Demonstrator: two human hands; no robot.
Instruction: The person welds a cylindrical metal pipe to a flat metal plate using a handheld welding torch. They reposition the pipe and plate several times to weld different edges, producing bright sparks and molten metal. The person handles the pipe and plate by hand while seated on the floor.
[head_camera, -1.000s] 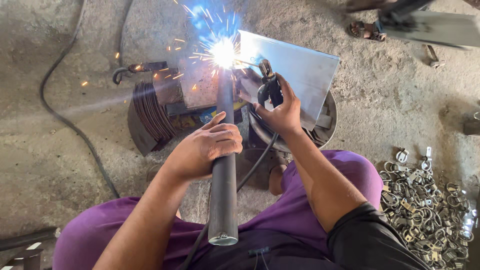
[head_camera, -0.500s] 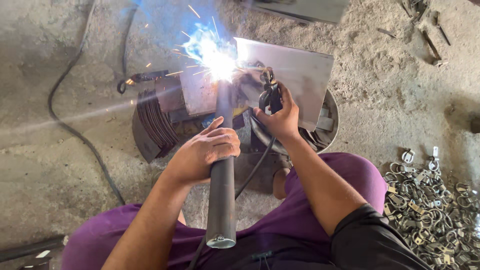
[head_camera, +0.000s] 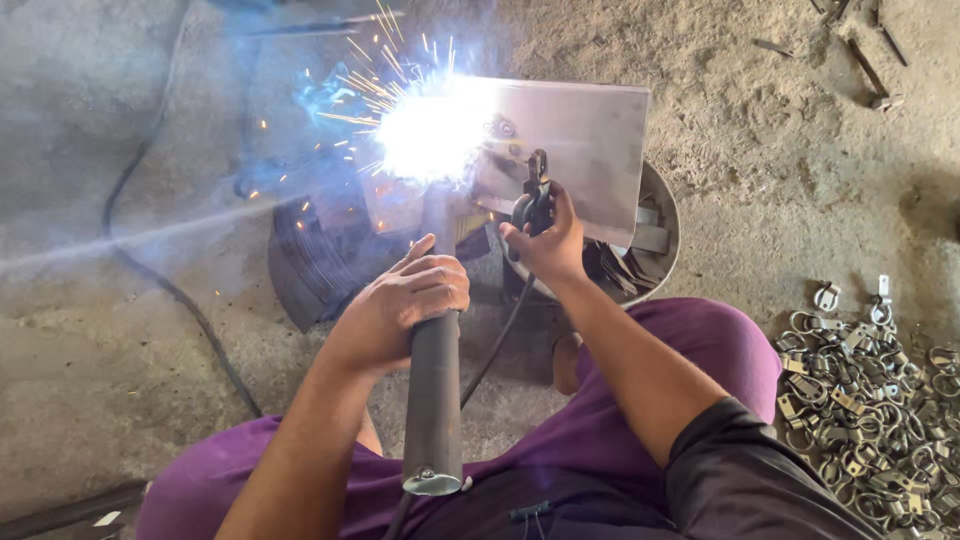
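Observation:
My left hand (head_camera: 402, 305) grips a dark steel pipe (head_camera: 433, 400) that runs from my lap up toward a bright welding arc (head_camera: 432, 128). My right hand (head_camera: 545, 240) holds a black welding electrode holder (head_camera: 532, 200), its cable (head_camera: 490, 345) trailing down past the pipe. The arc burns at the pipe's far end, throwing sparks and blue smoke, and hides the joint itself. A flat steel plate (head_camera: 590, 140) lies just right of the arc. My legs in purple trousers (head_camera: 690, 370) frame the pipe.
A round metal pan (head_camera: 662, 215) with scraps sits under the plate. A dark block (head_camera: 315, 265) supports the work at left. A heap of several small metal clamps (head_camera: 870, 380) lies at right. A black cable (head_camera: 170, 290) snakes over the dirt floor at left.
The arc has flared much brighter, with more sparks and smoke. Both hands keep their grip, and the view has shifted slightly.

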